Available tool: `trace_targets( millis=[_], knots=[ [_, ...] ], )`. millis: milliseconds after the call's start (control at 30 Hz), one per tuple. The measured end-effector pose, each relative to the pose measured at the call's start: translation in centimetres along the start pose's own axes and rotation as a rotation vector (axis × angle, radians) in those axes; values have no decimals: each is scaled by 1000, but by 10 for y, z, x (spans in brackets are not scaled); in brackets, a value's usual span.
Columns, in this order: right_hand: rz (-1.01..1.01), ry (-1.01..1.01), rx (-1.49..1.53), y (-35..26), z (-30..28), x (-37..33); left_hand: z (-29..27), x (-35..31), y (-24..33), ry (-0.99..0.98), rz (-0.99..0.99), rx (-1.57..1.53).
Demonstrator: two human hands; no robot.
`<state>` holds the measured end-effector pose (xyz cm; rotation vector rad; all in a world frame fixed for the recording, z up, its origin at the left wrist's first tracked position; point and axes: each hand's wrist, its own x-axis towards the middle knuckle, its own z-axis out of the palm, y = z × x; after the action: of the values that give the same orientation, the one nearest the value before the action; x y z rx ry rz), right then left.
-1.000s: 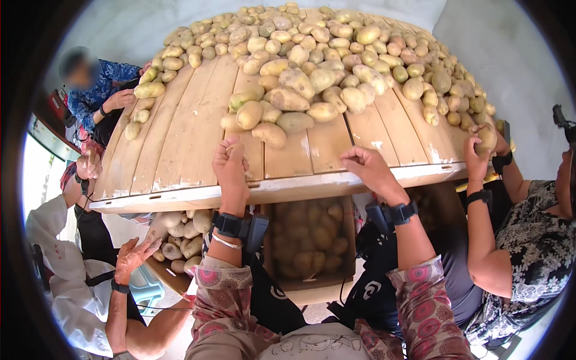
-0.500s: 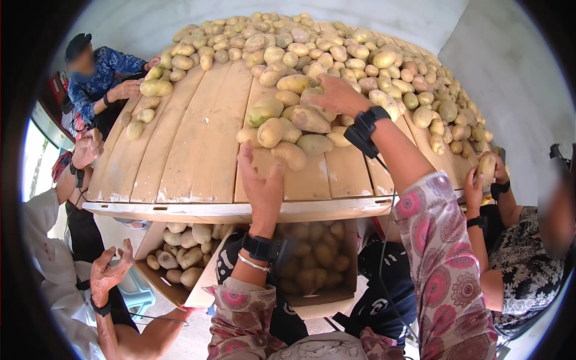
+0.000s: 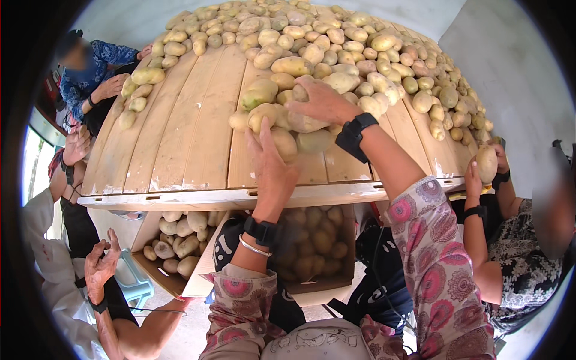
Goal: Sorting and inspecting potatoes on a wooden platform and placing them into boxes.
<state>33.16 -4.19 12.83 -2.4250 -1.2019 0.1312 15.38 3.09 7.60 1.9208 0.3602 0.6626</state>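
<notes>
My right hand [image 3: 327,103] reaches over the potatoes near the table's front, its fingers bent around a potato [image 3: 300,93]. Under that hand lies a large potato [image 3: 307,123], partly covered. My left hand [image 3: 274,171] comes up at the front of the same cluster. Its fingers are apart and touch the left side of a brownish potato [image 3: 284,144], with the thumb below it. Beside them are a greenish potato [image 3: 259,94] and a rounded yellow one [image 3: 262,117].
A broad potato heap [image 3: 360,45] covers the back and right of the plank table [image 3: 198,126]. Below its edge stand two potato-filled cardboard boxes [image 3: 207,264] [image 3: 351,252]. Co-workers sit left and right; the right one holds a potato [image 3: 486,163]. A blue stool [image 3: 137,282] stands lower left.
My left hand has moved up to the front potatoes and touches one. The right hand has shifted slightly left, toward the near cluster. The view has tilted a little.
</notes>
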Motion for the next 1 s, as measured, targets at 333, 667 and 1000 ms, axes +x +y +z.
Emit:
trace_targets(
  millis=[333, 667, 1000],
  knots=[
    [53, 25, 401, -24, 32, -50, 15, -11, 14, 34, 84, 382],
    [-23, -12, 427, -11, 1, -75, 17, -12, 15, 61, 191, 306],
    [114, 15, -45, 99, -45, -15, 11, -7, 10, 5, 190, 371]
  ],
)
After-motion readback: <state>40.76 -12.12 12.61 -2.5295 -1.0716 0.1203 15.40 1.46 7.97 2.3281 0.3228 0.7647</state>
